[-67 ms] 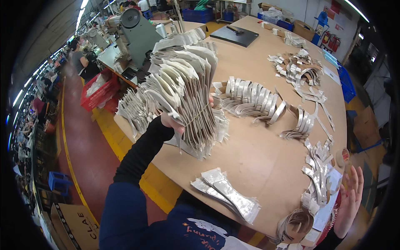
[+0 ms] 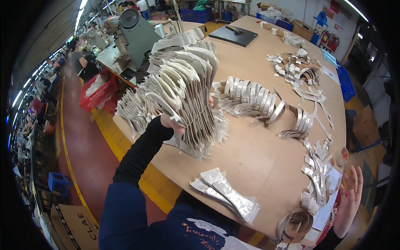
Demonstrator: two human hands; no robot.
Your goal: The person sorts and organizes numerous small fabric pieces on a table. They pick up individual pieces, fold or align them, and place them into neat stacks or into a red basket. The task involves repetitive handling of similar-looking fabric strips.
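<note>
My left hand [image 2: 172, 123] grips a thick bundle of grey-beige cut pieces [image 2: 196, 109], with a thin band around its middle. The bundle stands on edge at the table's left side; my fingertips show at its far edge. More stacked pieces [image 2: 135, 109] lie beside and behind it. At the right edge, my right hand [image 2: 352, 200] is raised with fingers apart, holding nothing, near a roll of tape [image 2: 344, 154] and a pile of silvery strips [image 2: 318, 173]. Two or so flared silvery pieces [image 2: 233, 196] lie flat at the near table edge.
Rows of curved strips [image 2: 250, 98] run across the tan table [image 2: 266, 158]. A dark slab [image 2: 233, 36] with a hammer-like tool sits at the far end. Sewing machine [image 2: 135, 35] and red crate [image 2: 98, 91] stand left; coiled strips [image 2: 293, 225] lie near right.
</note>
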